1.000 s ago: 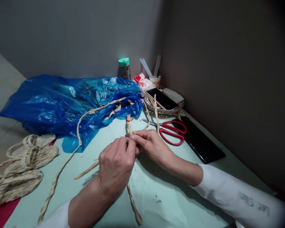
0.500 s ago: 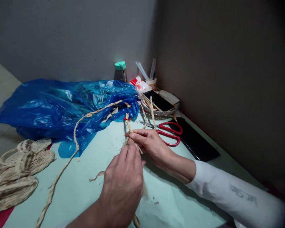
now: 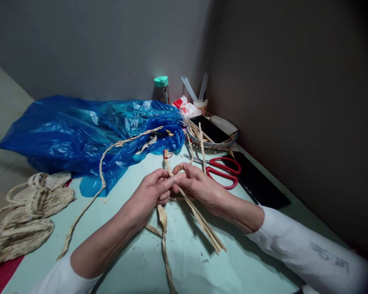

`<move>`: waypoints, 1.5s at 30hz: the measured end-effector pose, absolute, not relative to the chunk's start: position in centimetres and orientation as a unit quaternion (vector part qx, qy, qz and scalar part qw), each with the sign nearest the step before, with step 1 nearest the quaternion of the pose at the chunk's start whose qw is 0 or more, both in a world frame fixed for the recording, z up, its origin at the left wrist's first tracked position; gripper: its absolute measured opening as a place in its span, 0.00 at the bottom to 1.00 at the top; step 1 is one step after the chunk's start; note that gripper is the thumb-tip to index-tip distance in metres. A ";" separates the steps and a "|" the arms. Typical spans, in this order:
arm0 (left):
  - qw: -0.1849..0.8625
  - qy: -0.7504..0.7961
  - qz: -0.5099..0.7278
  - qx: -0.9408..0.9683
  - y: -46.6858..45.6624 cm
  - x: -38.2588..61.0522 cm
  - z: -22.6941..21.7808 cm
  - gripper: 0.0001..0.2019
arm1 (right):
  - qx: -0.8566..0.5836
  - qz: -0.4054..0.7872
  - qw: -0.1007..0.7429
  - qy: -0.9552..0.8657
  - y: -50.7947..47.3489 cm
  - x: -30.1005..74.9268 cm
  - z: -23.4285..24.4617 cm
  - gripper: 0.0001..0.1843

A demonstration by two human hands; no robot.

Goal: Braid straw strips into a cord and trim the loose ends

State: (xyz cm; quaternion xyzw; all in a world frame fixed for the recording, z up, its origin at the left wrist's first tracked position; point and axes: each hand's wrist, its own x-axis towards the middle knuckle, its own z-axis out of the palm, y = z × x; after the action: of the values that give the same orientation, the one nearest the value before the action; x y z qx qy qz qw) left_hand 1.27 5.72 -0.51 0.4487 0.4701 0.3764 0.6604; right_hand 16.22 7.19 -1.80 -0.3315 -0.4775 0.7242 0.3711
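Observation:
My left hand (image 3: 151, 193) and my right hand (image 3: 197, 184) meet at the middle of the pale green table (image 3: 116, 245). Both pinch the same bundle of tan straw strands (image 3: 199, 220), whose loose ends fan out towards me. Beyond my fingers the strands form a short braid (image 3: 166, 160) tied at its far tip with red thread. A long finished braided cord (image 3: 102, 179) runs from the blue plastic bag (image 3: 79, 130) down to the table's near left.
Red-handled scissors (image 3: 222, 170) lie just right of my hands. A woven tray (image 3: 214, 141) holds a phone, with a cup of sticks and a green-capped bottle (image 3: 161, 87) behind. A black slab (image 3: 257, 179) lies along the right wall. Coiled straw pieces (image 3: 24, 212) sit left.
My left hand drew back from over the strands and now pinches them beside the right hand. The loose straw ends have swung out to the near right.

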 end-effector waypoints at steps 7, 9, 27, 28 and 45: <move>0.649 0.480 0.385 0.447 5.9 1.0 -0.8 0.11 | -0.365 0.676 0.319 -0.555 7.3 16.6 -1.3 0.06; 0.628 0.501 0.385 0.454 5.8 1.0 -0.8 0.10 | -0.373 0.623 0.298 -0.620 7.3 16.8 -0.9 0.03; 0.594 0.532 0.457 0.394 4.9 1.3 -0.9 0.06 | -0.360 0.010 0.158 -0.919 4.4 16.5 0.0 0.09; 0.612 0.514 0.462 0.384 4.9 1.2 -0.9 0.07 | -0.339 -0.010 0.171 -0.925 4.3 16.5 -0.3 0.11; 0.624 0.505 0.464 0.374 5.0 1.1 -0.5 0.09 | -0.407 0.076 0.384 -0.825 7.1 17.9 1.9 0.08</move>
State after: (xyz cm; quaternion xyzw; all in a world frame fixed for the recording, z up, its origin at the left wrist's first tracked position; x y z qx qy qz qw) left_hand 1.05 5.05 -0.50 0.3745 0.5049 0.4643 0.6239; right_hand 17.94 7.14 1.89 -0.4073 -0.8252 0.0761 0.3839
